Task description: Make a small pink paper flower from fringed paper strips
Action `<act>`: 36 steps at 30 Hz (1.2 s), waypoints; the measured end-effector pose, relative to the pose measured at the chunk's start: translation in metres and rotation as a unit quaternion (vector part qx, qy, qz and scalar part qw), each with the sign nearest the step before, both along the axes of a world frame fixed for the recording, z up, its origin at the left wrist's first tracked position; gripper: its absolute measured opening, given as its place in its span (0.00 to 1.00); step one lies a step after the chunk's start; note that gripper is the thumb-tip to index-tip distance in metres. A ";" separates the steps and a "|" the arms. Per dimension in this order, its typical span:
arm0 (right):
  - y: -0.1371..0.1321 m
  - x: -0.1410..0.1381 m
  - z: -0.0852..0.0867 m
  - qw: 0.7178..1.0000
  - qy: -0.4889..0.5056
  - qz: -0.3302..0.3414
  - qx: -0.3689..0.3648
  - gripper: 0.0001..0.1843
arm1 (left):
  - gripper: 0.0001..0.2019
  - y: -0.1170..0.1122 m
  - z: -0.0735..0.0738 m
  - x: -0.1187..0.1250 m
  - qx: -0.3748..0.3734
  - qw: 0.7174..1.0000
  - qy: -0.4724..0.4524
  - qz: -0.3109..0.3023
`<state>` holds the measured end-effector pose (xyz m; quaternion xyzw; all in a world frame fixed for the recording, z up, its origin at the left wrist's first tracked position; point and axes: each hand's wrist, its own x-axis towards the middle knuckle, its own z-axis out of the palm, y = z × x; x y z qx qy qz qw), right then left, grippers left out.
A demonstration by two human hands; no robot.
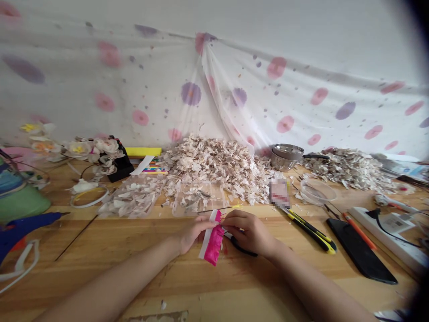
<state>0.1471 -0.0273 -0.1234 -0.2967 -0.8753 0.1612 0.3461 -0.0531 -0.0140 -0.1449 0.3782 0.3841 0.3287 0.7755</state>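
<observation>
A magenta strip with a white band along one side (212, 248) is tilted above the table, its right edge slightly ragged. My left hand (192, 232) grips its upper part, thumb on top. The fingertips of my right hand (247, 229) are pinched together at the strip's right edge, near a few thin pink strands; what lies between them is too small to make out. Below my right hand rests a tool with a black curved handle (244, 250), mostly hidden by the fingers. A thin dark stem with a yellow tip (237, 207) lies just beyond my hands.
A large heap of pale petals (214, 165) spreads behind clear trays. To the right are a yellow-black utility knife (311, 230), a black phone (362, 250) and a white power strip (395, 237). At left are a blue glue gun (30, 226) and artificial flowers (80, 150).
</observation>
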 end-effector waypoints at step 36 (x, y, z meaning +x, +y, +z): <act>-0.007 0.012 0.018 0.987 -0.048 0.047 0.147 0.17 | 0.22 -0.005 0.001 0.006 0.037 0.995 0.038 -0.086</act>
